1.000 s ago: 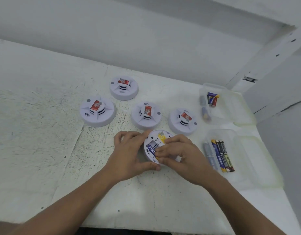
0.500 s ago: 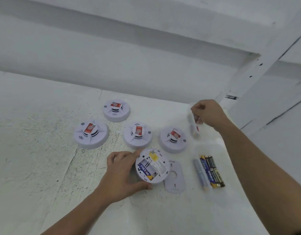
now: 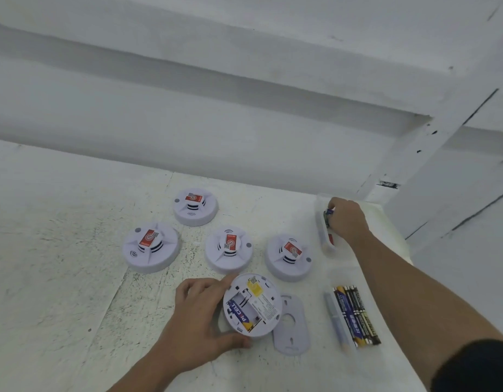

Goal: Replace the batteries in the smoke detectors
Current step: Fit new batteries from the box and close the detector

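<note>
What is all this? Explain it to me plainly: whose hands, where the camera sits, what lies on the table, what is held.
There is no machine here. These are a person's two bare hands, filmed by one camera worn on the head and looking down. On the white table sit four closed smoke detectors. The left hand grips a fifth, flipped detector, its back open with one blue-and-yellow cell inside. Its cover plate lies beside it. The right hand is at a clear tub on the far side and pinches a battery. A row of batteries lies nearer the person.
</note>
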The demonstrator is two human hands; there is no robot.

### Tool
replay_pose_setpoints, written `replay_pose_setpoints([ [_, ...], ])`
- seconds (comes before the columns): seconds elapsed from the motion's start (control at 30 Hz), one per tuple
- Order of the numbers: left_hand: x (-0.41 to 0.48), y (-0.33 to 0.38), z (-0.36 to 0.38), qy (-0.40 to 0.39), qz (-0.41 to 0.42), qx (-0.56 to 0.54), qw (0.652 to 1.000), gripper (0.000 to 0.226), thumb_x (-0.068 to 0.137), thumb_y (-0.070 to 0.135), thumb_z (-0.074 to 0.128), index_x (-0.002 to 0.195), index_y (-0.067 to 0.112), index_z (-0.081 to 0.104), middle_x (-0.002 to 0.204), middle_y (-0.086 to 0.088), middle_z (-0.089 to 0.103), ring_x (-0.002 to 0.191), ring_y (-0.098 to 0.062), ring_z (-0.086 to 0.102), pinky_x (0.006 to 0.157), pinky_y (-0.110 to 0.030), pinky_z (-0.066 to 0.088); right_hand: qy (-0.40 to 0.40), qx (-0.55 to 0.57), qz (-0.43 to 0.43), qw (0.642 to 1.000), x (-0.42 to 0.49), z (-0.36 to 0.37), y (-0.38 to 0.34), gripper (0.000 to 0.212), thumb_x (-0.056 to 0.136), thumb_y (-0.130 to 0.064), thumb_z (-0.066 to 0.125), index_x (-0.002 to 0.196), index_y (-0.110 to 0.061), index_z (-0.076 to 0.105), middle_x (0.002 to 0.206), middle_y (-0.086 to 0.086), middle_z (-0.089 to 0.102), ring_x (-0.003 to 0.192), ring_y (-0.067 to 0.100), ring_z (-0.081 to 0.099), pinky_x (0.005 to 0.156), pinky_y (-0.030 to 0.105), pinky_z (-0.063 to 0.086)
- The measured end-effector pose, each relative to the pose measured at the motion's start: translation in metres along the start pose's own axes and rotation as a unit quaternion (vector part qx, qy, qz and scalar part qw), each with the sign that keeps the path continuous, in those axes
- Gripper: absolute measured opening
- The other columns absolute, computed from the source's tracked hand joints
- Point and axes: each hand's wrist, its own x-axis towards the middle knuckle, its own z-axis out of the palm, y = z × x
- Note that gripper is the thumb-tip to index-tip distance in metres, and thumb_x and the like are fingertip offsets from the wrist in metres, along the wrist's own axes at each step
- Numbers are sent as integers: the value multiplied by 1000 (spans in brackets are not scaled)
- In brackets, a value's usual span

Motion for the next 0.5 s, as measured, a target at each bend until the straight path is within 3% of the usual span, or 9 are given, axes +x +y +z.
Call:
replay_pose_setpoints([
  [0.07, 0, 0, 0, -3, 0, 2, 1000, 88, 51, 87, 58, 126, 73, 13, 122, 45, 30, 119, 10, 26, 100, -10, 4, -3, -11, -3, 1000, 3, 2, 2, 21, 79, 6, 46, 89, -5, 62, 94, 17, 61, 92, 34, 56, 62, 27, 31],
  [0.17, 1, -1, 0, -16, -9, 3, 1000, 87, 50, 89, 55, 124, 74, 12, 115, 41, 41, 118, 2, 31, 100, -12, 6, -12, 1, -7, 1000, 5, 1, 4, 22, 80, 7, 48, 88, -7, 62, 95, 17, 60, 85, 31, 53, 59, 26, 30],
  [0.3, -1, -7, 4, -22, -17, 12, 1000, 89, 47, 94, 51, 126, 69, 17, 112, 32, 45, 118, -9, 35, 98, -15, 12, 30, 191, 11, 981, -2, -14, -1, 15, 88, 0, 52, 86, -14, 57, 79, 8, 56, 63, 26, 50, 45, 20, 35],
  [0.4, 0, -6, 4, -18, -12, 10, 1000, 89, 49, 94, 50, 128, 66, 20, 110, 36, 44, 117, -5, 36, 99, -16, 11, 28, 388, 77, 918, -17, -33, -11, 7, 94, -9, 51, 97, -15, 54, 80, 6, 56, 56, 24, 60, 58, 28, 48],
  [0.5, -1, -5, 3, -9, -9, 5, 1000, 90, 50, 93, 51, 128, 69, 15, 108, 41, 38, 116, 2, 30, 101, -11, 5, -28, 574, 112, 811, -39, -56, -22, 8, 93, -4, 57, 101, -7, 55, 81, 8, 57, 62, 24, 63, 74, 34, 55],
])
